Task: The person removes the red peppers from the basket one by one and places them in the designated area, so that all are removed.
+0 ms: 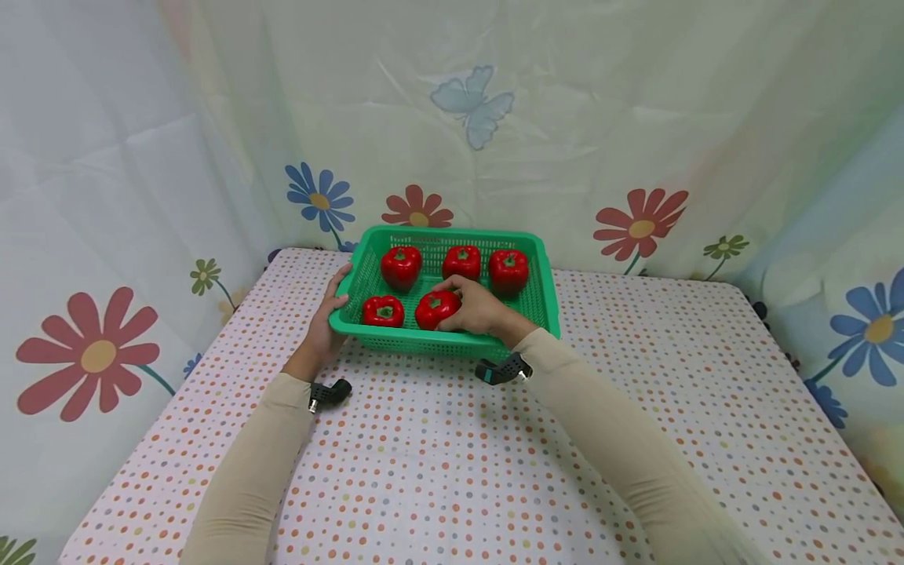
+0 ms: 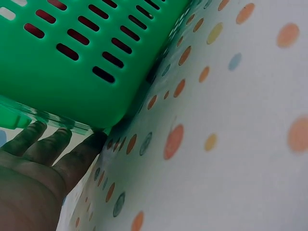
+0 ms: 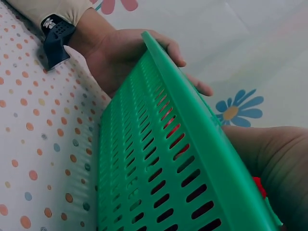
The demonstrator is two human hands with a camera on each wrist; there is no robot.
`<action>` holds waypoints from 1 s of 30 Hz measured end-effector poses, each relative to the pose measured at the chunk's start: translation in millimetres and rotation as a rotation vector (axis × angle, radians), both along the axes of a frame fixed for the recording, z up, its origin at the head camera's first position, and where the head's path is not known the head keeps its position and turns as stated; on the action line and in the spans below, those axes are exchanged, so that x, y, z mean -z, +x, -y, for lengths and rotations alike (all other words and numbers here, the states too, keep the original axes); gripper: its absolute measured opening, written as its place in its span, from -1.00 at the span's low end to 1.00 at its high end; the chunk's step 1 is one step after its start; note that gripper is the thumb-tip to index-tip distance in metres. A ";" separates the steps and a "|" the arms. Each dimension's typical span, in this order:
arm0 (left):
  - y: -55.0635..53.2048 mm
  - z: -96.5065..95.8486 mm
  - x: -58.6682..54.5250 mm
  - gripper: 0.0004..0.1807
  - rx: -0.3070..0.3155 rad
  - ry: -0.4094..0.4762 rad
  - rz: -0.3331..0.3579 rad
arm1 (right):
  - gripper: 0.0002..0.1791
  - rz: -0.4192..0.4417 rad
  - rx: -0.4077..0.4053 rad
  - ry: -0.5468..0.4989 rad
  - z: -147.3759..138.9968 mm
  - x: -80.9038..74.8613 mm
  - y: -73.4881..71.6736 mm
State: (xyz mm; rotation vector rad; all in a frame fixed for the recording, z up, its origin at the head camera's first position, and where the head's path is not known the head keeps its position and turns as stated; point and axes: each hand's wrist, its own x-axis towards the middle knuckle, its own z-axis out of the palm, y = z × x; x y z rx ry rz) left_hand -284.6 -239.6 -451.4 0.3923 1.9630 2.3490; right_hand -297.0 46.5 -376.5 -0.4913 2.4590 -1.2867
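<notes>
A green plastic basket (image 1: 452, 342) with slotted walls stands on the table, and several red bell peppers sit inside, stems up. My right hand (image 1: 480, 308) reaches over the near rim and grips the pepper (image 1: 434, 309) in the front row, thumb on its near side and fingers on its far side. In the right wrist view the basket wall hides most of that grip. At the left end, my left hand (image 1: 326, 312) holds the basket, its thumb at the rim. The left wrist view shows its fingers (image 2: 72, 161) against the outside wall.
Another pepper (image 1: 383, 311) sits at the front left. Behind are peppers at the back left (image 1: 401, 268), back middle (image 1: 462, 262) and back right (image 1: 508, 272). A dotted cloth (image 1: 424, 471) covers the table, and a flowered curtain (image 1: 551, 141) hangs close behind the basket.
</notes>
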 end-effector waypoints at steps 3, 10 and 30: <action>0.7 -0.1 0.7 -0.33 0.004 0.008 0.002 | -0.26 -0.007 0.022 -0.016 -1.2 -0.8 0.7; 1.1 -0.5 1.2 -0.34 0.009 0.007 -0.005 | -0.23 -0.032 0.076 -0.077 -6.7 -5.0 2.5; 1.9 0.4 -0.1 -0.35 0.007 0.001 0.001 | -0.18 -0.079 0.178 -0.211 -77.1 -40.7 4.3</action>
